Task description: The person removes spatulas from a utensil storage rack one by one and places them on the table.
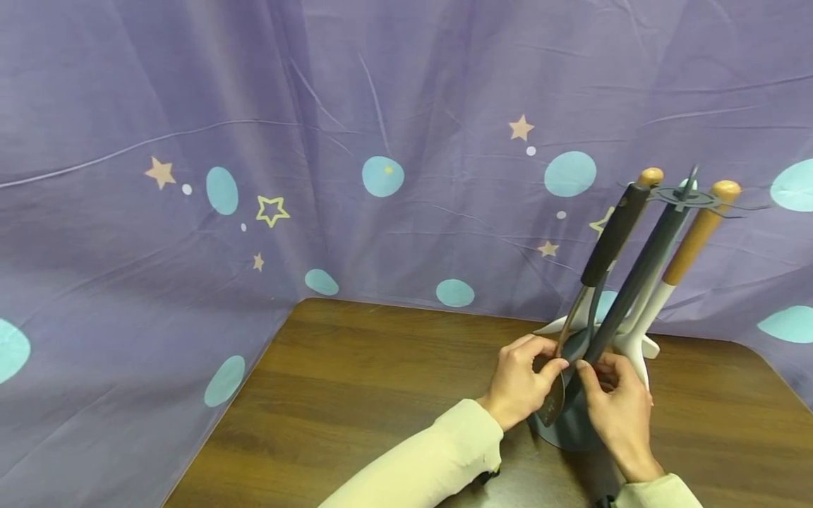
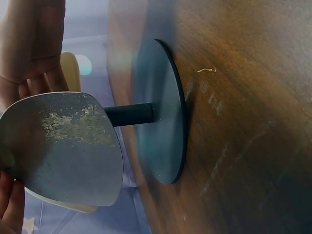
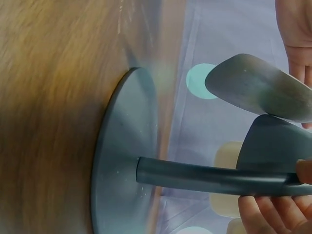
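Note:
A metal turner (image 1: 615,236) with a black handle hangs on a dark grey utensil stand. My left hand (image 1: 524,374) pinches it low down, near the top of its blade (image 2: 73,146), which has worn patches. On the stand's pole (image 1: 641,282), my right hand (image 1: 616,409) keeps a grip low down, thumb in front and fingers behind. The round base (image 2: 163,117) rests on the wooden table. Beside the pole hangs a grey utensil head (image 3: 273,146), close to the turner's blade. The left fingers are partly cut off in the left wrist view.
White utensils with wooden handles (image 1: 699,233) hang at the stand's right and back, below a ring of hooks (image 1: 689,197). A purple patterned curtain (image 1: 381,106) surrounds the table (image 1: 381,367) at the back and left.

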